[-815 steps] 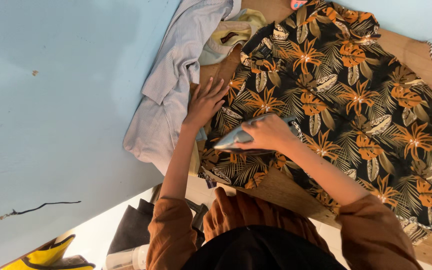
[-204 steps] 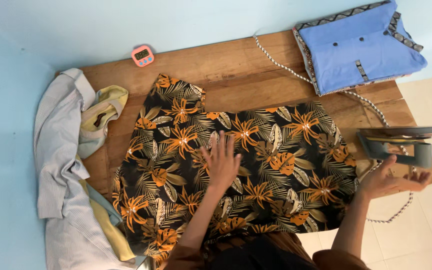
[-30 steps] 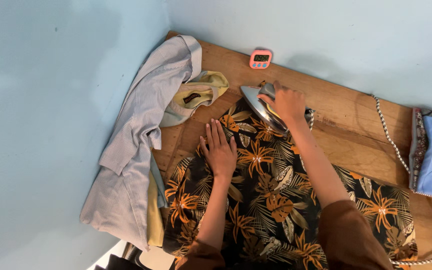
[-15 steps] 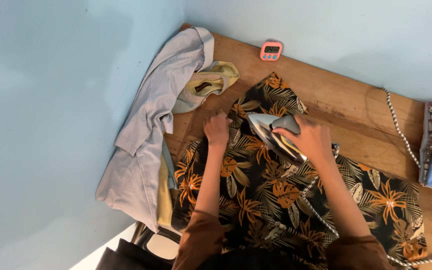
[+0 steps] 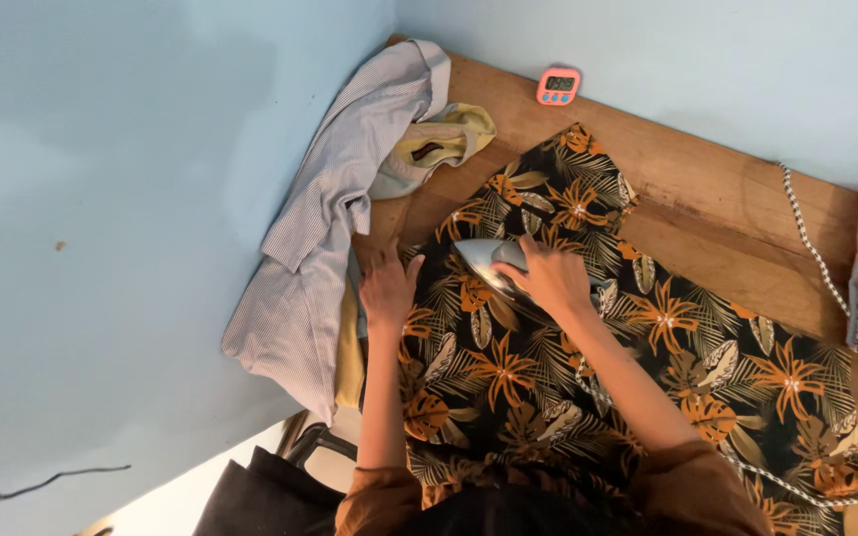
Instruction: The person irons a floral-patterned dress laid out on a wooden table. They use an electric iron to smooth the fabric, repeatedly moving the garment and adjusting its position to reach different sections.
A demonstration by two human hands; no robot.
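Soft, even indoor light, fairly bright. The wall [image 5: 151,199] shades darker toward the upper left of the frame. Faint shadows lie under the arms on the shirt [image 5: 647,337]. No glare; focus sharp, slight softness at the bottom edge.

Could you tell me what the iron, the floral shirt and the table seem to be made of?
Iron: polished metal body, judging by its mirror-like shine; the handle is hidden under the right hand.
Floral shirt: thin, matte woven cloth that drapes and creases softly, possibly cotton or rayon.
Table: bare brown wood, with visible grain and plank seams.
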